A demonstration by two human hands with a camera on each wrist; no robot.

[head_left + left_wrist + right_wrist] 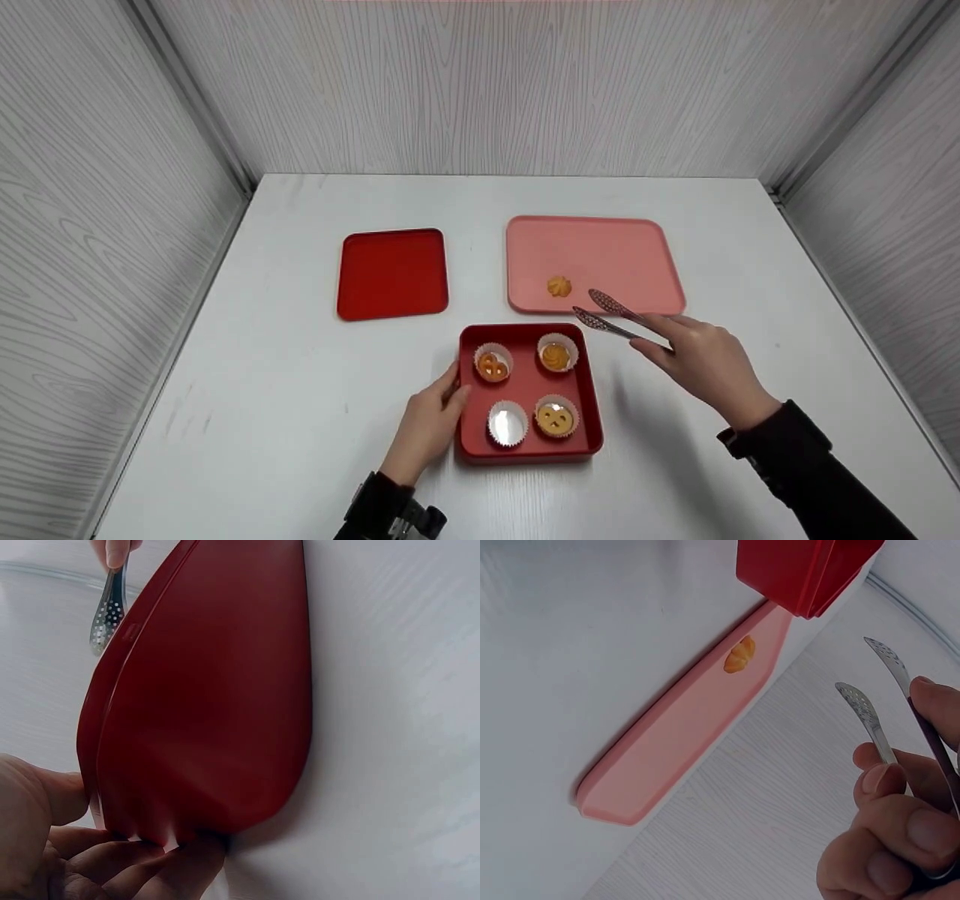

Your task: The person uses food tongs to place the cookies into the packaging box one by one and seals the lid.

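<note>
My left hand (427, 424) grips the left wall of a red square box (526, 448), thumb over the rim and fingers outside. In the box sit paper cups: a pretzel-shaped cookie (493, 367) at back left, a swirled cookie (556, 356) at back right, a cookie with holes (555, 419) at front right, and an empty silvery cup (508, 424) at front left. My right hand (709, 367) holds metal tongs (611, 304), their perforated tips apart with nothing between. Left of the tips, a ridged golden cookie (559, 286) lies on the pink tray (600, 255).
A red square lid or shallow tray (392, 274) lies at the back left of the white table (285, 397). Wood-grain panels (480, 90) enclose the table at the back and both sides.
</note>
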